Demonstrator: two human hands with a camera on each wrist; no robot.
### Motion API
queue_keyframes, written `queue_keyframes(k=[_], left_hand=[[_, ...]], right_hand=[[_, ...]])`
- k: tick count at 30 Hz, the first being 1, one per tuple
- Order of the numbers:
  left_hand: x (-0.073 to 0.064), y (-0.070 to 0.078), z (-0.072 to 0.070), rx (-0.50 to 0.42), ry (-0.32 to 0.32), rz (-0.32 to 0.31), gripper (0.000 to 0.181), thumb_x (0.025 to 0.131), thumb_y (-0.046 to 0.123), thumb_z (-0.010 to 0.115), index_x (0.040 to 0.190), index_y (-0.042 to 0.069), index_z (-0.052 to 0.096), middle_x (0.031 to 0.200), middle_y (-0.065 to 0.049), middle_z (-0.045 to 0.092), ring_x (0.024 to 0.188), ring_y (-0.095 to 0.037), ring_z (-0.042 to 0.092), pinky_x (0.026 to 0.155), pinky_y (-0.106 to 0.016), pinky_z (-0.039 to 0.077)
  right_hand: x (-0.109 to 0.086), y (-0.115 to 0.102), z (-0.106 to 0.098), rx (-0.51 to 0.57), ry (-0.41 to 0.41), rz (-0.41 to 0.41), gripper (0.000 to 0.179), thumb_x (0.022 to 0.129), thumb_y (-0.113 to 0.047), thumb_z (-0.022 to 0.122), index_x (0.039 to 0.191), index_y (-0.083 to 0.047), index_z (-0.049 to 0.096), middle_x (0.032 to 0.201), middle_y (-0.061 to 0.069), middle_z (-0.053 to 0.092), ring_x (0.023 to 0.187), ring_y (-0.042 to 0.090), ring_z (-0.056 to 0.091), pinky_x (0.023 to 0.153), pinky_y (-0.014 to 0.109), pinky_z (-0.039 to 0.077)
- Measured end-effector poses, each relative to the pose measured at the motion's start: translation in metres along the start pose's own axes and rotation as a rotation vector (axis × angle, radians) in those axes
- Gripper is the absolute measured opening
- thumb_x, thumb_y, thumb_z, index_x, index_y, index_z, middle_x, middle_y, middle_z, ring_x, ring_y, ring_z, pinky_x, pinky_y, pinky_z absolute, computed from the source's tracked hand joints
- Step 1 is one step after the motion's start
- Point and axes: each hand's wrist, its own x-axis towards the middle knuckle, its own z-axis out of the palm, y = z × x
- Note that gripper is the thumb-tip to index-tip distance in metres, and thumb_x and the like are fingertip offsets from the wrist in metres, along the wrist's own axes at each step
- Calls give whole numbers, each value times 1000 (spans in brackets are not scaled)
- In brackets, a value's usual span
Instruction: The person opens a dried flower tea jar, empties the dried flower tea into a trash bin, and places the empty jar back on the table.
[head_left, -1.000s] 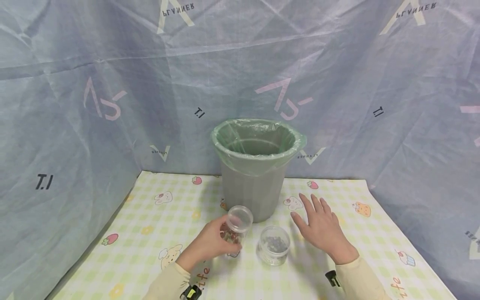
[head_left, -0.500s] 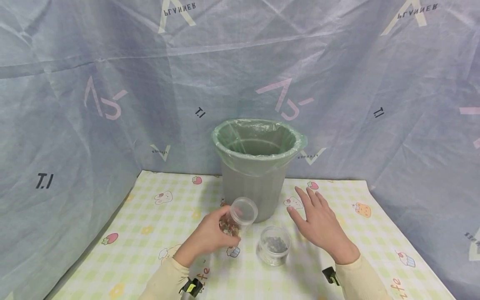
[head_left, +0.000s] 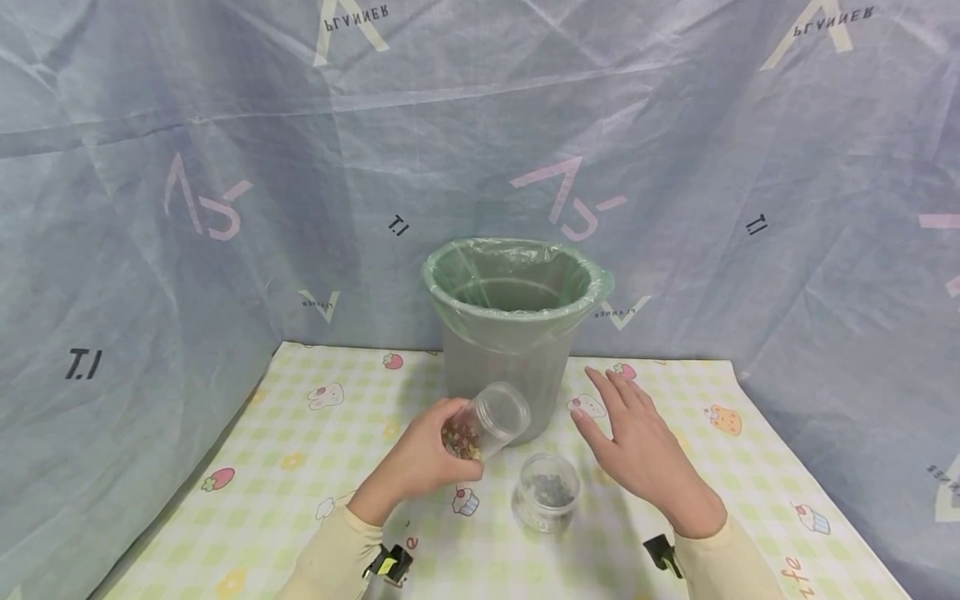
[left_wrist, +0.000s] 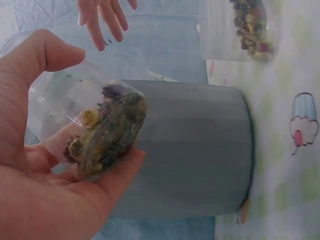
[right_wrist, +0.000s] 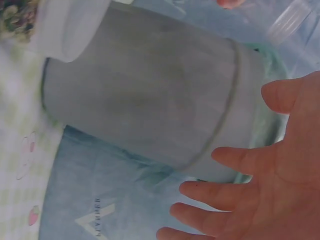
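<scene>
My left hand (head_left: 420, 457) grips a clear plastic jar (head_left: 501, 414), its thumb and fingers curled round the side. Dried flowers (left_wrist: 107, 127) in red, yellow and dark tones lie against the jar's base in the left wrist view. The jar is off the table, tilted with its top to the right, in front of the grey bin. On the table stands a second clear jar (head_left: 549, 498), upright, with small dried pieces at its bottom. To its right my right hand (head_left: 643, 450) hovers with fingers extended and spread, holding nothing.
A grey bin (head_left: 506, 367) lined with a green plastic bag (head_left: 517, 321) stands behind the jars. The checked tablecloth (head_left: 330, 442) covers the table. A blue-grey fabric curtain (head_left: 360, 183) hangs at the back and both sides.
My left hand has lifted slightly, moving the held jar up and to the right and tilting it further. The right hand has shifted a little forward and left. The second jar stayed put.
</scene>
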Motion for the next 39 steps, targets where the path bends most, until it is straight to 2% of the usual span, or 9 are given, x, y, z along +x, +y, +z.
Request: queue_keyframes(k=[8,12,19,23,27,33,39], left_hand=[[4,9,-4,24,-8,11,62,70,19,81,129,24,65,126,2,62,106,-18,58,91,-40,50],[6,13,-4,36,5,11,59,68,19,81,125,26,66,124,4,62,106,-16,58,92,-39,50],[11,22,-3,38,9,50,54,68,19,81,119,30,67,120,6,63,104,-13,59,92,-37,50],[12,26,-2,29,-3,62,53,70,19,81,120,28,66,118,9,64,103,-12,60,89,-35,51],[14,27,0,10,-12,66,53,71,19,80,122,25,66,117,8,67,101,-11,62,87,-33,52],[15,32,2,14,-10,87,51,72,19,81,122,25,67,119,9,66,100,-10,62,86,-32,52],[13,34,4,57,12,95,53,73,19,81,123,27,65,113,10,61,90,-13,57,77,-30,52]], right_hand=[[-1,-17,-12,87,9,-37,67,107,-55,45,162,-20,32,164,12,36,152,38,29,115,64,29],[-2,-25,-16,117,24,-83,64,108,-51,47,162,-21,33,163,7,37,152,34,31,115,61,31],[0,-41,-23,180,27,-165,63,108,-46,50,163,-24,30,163,2,38,150,29,35,115,59,33],[1,-48,-24,201,35,-186,61,107,-45,52,162,-31,30,158,0,43,135,21,48,104,50,46],[4,-49,-20,234,52,-198,57,107,-41,54,160,-30,35,143,1,54,111,12,54,88,37,53],[10,-45,-12,283,77,-224,49,108,-35,55,154,-24,45,113,-6,59,81,7,54,68,26,49],[15,-45,-4,323,72,-228,41,108,-33,53,146,-17,51,82,-11,58,61,5,50,63,27,47]])
